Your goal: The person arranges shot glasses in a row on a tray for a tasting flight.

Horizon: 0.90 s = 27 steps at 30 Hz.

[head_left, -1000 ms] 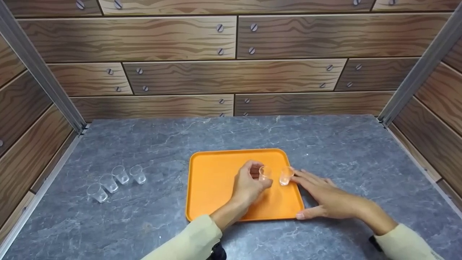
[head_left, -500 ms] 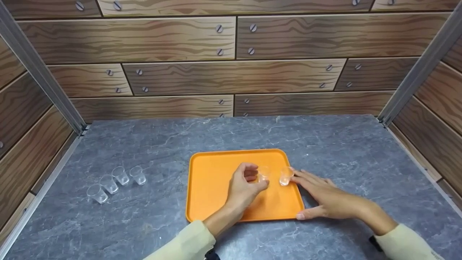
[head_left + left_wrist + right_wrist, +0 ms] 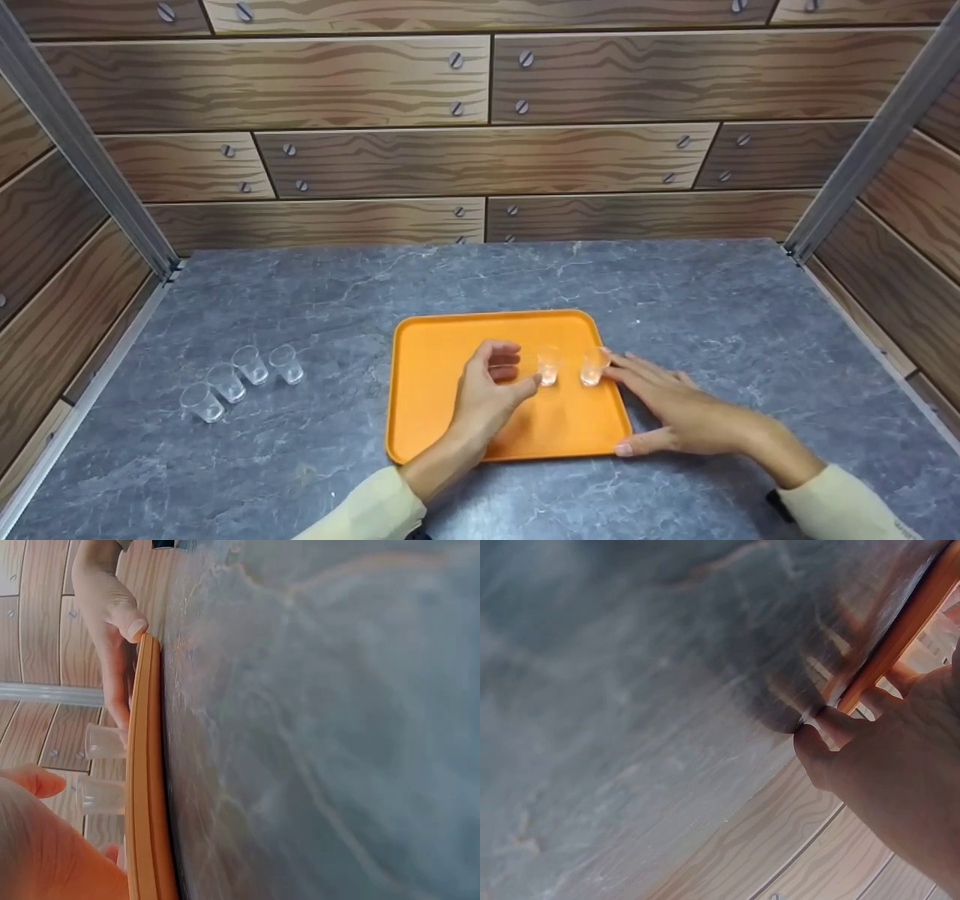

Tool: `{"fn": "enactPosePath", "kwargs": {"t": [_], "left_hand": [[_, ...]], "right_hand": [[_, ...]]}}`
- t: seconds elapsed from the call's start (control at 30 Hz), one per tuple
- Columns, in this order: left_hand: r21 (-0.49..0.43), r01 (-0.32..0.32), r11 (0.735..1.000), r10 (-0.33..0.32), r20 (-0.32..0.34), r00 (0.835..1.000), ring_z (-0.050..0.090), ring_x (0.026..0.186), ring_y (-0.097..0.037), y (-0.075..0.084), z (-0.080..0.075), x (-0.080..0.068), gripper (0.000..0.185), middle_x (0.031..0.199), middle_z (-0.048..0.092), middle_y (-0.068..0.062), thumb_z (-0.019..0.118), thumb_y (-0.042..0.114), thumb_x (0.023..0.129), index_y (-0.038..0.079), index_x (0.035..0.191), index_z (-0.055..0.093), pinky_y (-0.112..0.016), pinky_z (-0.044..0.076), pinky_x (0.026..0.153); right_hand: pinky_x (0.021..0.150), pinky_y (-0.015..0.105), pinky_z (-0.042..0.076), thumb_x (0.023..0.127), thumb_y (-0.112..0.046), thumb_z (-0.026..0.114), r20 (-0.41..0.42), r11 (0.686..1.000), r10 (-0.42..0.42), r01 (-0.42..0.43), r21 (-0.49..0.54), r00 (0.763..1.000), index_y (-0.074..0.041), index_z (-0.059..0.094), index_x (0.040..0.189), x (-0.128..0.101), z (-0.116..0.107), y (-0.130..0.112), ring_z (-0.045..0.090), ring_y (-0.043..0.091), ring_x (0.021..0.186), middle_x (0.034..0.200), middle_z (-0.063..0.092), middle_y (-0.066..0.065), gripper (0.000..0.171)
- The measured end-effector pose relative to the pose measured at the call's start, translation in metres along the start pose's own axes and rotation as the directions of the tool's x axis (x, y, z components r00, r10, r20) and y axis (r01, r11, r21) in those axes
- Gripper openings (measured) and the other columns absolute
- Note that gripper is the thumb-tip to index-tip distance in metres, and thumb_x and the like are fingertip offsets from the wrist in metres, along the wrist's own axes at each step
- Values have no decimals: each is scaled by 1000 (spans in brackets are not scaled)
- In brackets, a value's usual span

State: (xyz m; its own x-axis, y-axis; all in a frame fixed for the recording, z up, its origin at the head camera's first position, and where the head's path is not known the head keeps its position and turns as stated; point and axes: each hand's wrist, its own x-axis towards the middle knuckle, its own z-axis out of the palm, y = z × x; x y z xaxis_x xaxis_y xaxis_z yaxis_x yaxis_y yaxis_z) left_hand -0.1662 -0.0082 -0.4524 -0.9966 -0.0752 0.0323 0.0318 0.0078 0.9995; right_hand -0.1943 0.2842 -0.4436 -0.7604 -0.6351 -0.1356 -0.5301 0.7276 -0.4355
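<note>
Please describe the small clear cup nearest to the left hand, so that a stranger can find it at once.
Find the orange tray in the middle of the grey table. Two small clear cups stand on its right half; this cup is the left one, just beyond the left hand, while the other cup stands at the right hand.

Four clear cups [image 3: 244, 378] in row, grey table [image 3: 720, 315] left side.

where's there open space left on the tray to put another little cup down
The tray's left half is bare, from its left rim to the left hand. The near strip below the two cups is free too, part shaded by the left wrist. The right edge is crowded: both cups stand there with the right hand resting alongside.
</note>
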Motion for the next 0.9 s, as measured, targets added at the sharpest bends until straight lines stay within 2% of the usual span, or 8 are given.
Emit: {"fn": "enactPosePath", "kwargs": {"t": [0.27, 0.7, 0.9], "left_hand": [[-29, -22, 999, 21, -16, 1000, 63, 111, -35, 3, -14, -4, 46, 120, 65, -16, 83, 5, 78, 3, 119, 63, -47, 52, 101], [-25, -37, 999, 35, -49, 998, 62, 110, -35, 5, -37, -14, 43, 120, 65, -17, 81, 6, 81, 2, 119, 63, -47, 51, 103], [-24, -72, 997, 70, -91, 993, 60, 114, -37, 6, -51, -17, 41, 120, 64, -19, 80, 5, 81, 1, 118, 63, -49, 49, 104]], "right_hand": [[105, 87, 14, 84, -68, 72, -23, 999, -40, 40, 17, 999, -30, 28, 161, 1, 1, 0, 19, 40, 155, 172, 16, -1, 96], [106, 87, 11, 84, -69, 70, -3, 1000, -5, 5, 19, 1000, -31, 27, 162, 0, 0, 1, 16, 39, 156, 172, 14, 0, 97], [106, 86, 10, 85, -69, 70, 1, 1000, -3, 3, 22, 1000, -31, 27, 162, 0, 0, 1, 16, 39, 156, 172, 14, 1, 96]]}}
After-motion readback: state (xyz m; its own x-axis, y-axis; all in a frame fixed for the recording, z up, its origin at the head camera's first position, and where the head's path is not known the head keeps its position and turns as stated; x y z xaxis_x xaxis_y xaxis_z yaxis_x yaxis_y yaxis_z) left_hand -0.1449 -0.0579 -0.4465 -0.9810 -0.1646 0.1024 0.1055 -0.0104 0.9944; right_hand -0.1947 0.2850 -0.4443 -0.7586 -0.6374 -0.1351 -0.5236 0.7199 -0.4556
